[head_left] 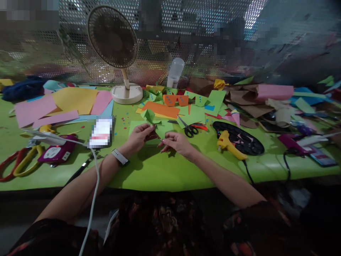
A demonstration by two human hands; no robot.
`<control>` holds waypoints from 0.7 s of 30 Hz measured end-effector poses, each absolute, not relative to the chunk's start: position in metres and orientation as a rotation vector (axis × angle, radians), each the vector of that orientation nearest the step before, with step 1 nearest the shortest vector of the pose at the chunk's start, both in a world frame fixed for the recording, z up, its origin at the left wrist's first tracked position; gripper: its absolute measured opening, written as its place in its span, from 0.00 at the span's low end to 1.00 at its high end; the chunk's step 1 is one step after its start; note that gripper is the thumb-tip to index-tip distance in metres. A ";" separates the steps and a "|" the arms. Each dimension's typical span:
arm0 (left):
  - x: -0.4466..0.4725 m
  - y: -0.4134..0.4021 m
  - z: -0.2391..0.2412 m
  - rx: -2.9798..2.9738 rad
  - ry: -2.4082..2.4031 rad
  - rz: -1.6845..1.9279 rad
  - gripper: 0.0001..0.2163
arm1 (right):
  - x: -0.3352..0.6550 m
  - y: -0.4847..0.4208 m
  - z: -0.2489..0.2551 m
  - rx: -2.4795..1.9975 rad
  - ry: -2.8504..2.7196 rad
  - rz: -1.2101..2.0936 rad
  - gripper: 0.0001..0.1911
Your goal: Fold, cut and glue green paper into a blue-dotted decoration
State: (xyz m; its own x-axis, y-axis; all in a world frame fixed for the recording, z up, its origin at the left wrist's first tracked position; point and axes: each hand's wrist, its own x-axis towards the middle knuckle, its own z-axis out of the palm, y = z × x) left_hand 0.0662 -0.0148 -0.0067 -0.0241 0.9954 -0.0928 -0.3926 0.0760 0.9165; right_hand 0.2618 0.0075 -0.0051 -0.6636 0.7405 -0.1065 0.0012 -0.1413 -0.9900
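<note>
Between my hands is a piece of light green paper, bent or folded. My left hand, with a watch on its wrist, pinches the paper's left side. Fingers of my right hand are closed on its lower right edge. Just beyond lies another green paper piece, curled upward. A pair of black-handled scissors rests right of my hands. Orange paper glasses with blue dots stand farther back, beside green dotted paper shapes.
A small fan and a clear bottle stand at the back. Right are a yellow glue gun and a black palette. Left are a phone, a purple power strip and large scissors. A white cable crosses my left arm.
</note>
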 end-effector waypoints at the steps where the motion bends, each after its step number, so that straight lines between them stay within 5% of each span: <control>1: 0.063 -0.013 -0.006 0.810 0.998 1.357 0.12 | 0.264 0.007 -0.004 -0.818 -1.647 1.905 0.13; 6: 0.051 -0.008 0.000 0.753 1.097 1.362 0.14 | 0.276 0.012 -0.001 -0.777 -1.784 1.532 0.09; 10: 0.055 -0.012 0.000 0.798 1.050 1.246 0.14 | 0.278 0.013 -0.005 -0.649 -1.978 1.065 0.21; 21: 0.064 -0.019 -0.004 0.901 0.965 1.112 0.15 | 0.273 0.019 -0.020 -0.475 -2.141 1.231 0.15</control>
